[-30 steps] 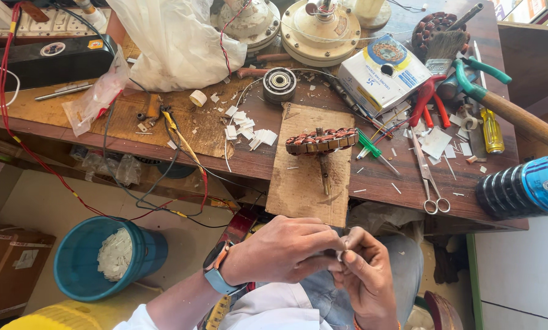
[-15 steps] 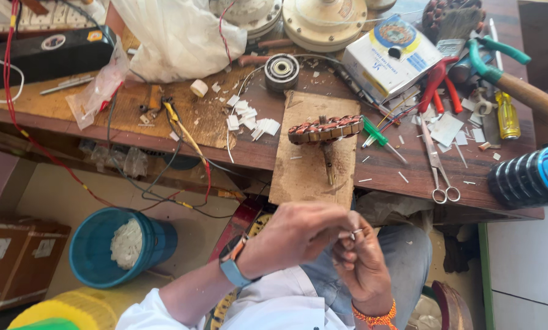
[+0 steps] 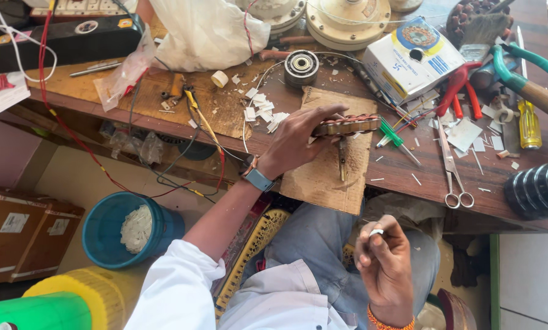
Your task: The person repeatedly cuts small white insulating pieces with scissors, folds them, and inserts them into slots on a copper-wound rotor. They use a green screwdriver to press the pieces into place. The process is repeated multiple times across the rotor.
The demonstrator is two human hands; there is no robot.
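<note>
On the cluttered wooden surface [image 3: 408, 177], your left hand [image 3: 295, 142] grips the copper-wound stator [image 3: 346, 125]; your right hand [image 3: 384, 260] pinches a small white paper slip [image 3: 376, 232], not yet inserted.

Your left hand [image 3: 295, 142]: arm outstretched, fingers spread and curled, palm down. Your right hand [image 3: 384, 260]: raised near lap, fingertips pinched.

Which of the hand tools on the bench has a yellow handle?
The screwdriver at the far right, lying beside the hammer. The pliers have red handles, the scissors bare metal.
</note>
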